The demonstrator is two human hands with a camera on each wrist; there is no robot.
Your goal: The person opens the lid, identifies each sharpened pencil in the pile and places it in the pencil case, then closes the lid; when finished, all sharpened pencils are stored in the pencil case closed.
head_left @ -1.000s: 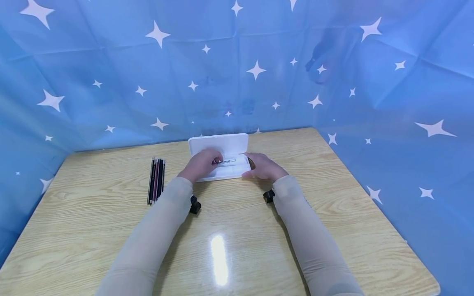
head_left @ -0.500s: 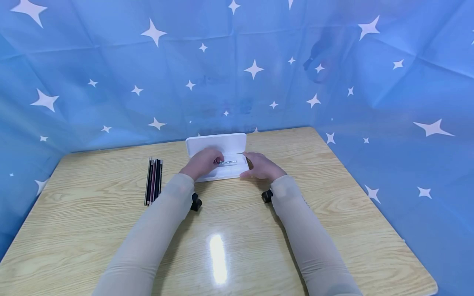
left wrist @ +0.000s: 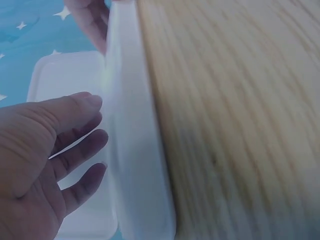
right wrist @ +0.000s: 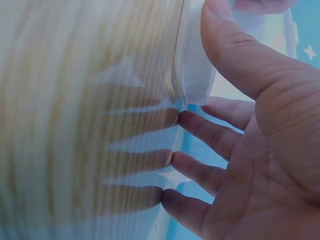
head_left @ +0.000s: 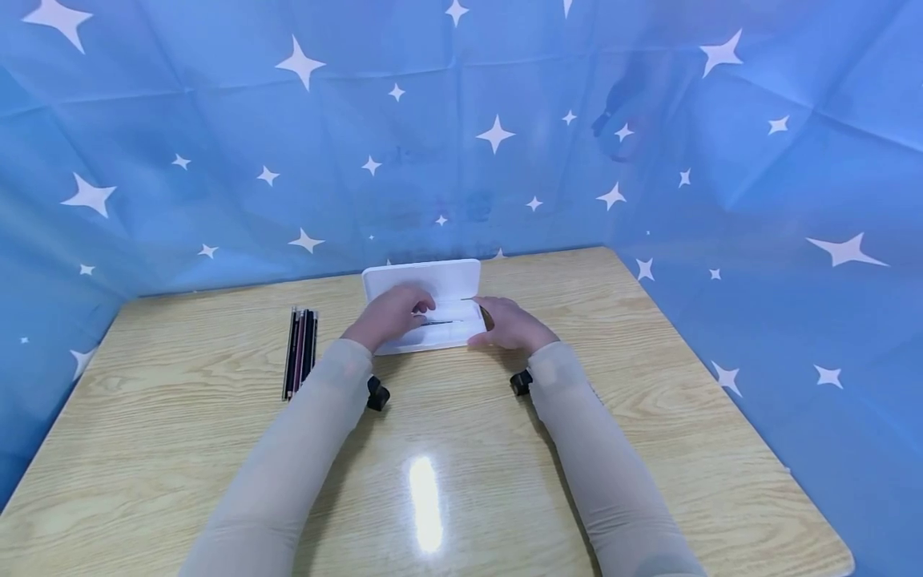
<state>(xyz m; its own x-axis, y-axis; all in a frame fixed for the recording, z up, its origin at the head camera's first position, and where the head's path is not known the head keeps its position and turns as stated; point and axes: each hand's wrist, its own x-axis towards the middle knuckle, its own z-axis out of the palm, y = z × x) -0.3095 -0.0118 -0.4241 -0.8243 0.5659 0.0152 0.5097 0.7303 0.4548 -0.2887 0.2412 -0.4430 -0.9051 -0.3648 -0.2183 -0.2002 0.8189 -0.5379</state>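
A white pencil case lies on the table with its lid raised at the back. In its tray is a thin dark stick-like item, partly hidden by my left hand. That hand is over the tray's left half, and in the left wrist view its thumb and fingers stand apart with nothing between them. My right hand holds the case's right end, thumb toward the front edge and index finger behind. In the right wrist view its other fingertips rest on the tabletop.
Several dark pencils lie side by side on the wooden table, left of the case. A blue cloth with white stars hangs behind the table and along its right side.
My left hand has let go of the thin stick-like item, which now lies lower in the tray, and has drawn slightly left. The right hand has kept its place at the case.
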